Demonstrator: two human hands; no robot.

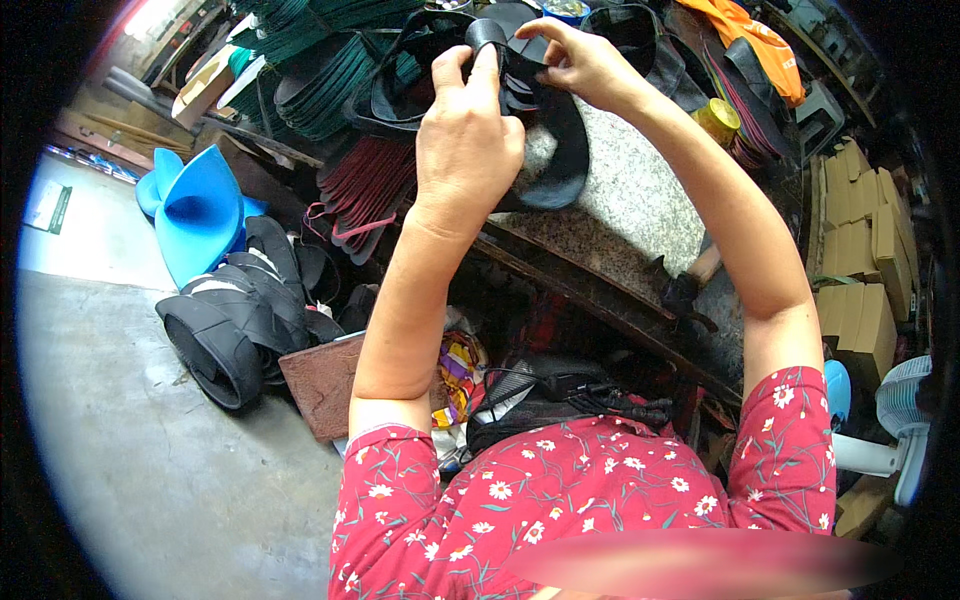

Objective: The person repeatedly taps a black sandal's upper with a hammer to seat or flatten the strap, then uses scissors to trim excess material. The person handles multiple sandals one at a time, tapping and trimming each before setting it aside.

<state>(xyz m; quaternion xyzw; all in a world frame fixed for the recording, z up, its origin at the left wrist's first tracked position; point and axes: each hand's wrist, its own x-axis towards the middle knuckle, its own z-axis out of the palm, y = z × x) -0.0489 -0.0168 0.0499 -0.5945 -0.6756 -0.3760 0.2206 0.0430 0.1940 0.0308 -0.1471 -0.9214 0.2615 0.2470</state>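
Observation:
At the top centre, over the far part of the bench, both hands are raised close together. My left hand (465,160) is closed round a curved black strap (484,34), its index finger pressed along it. To its right, my right hand (585,65) has its index finger and thumb bent and apart, near the strap, with nothing visible between them. Below the hands, a black sole-shaped piece (567,150) lies on a speckled stone slab (640,165). The left hand hides part of it, and how the strap joins it cannot be made out.
Stacks of dark green-edged sheets (320,85) and red-edged soles (370,185) crowd the left. A hammer (700,272) lies at the bench's near edge. A yellow tub (717,121), orange cloth (765,45), boxes (870,240) and fan (905,400) stand right. Black uppers (225,340) lie left.

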